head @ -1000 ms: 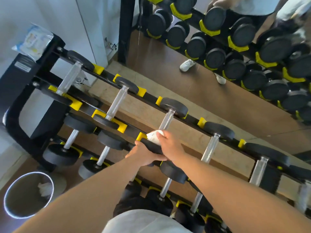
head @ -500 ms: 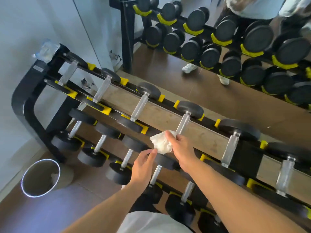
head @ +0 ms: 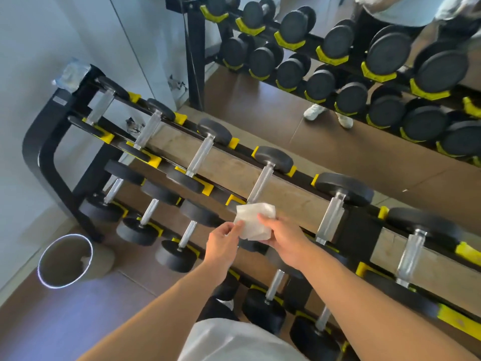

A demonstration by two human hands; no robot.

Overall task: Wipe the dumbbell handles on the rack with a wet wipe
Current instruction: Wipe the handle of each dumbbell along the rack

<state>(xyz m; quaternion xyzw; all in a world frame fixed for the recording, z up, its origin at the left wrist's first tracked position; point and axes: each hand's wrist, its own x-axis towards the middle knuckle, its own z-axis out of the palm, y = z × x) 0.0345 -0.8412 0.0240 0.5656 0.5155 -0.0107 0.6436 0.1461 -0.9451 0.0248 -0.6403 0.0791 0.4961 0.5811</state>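
Your right hand (head: 282,239) pinches the wet wipe (head: 253,221) between thumb and fingers, and your left hand (head: 221,243) now pinches its near-left edge too; a second ago the left hand was gripping the dumbbell's near head while the right pressed the wipe at the handle; now both hands are off the metal and the wipe hangs spread between them, just in front of the lower end of the handle (head: 261,183) on the top tier of the rack (head: 46,152); that looks like refolding to a fresh face before the next handle; the next handle to the right (head: 331,220) lies near, with open room between the heads; the bin (head: 65,260) stands well apart on the floor to the left.
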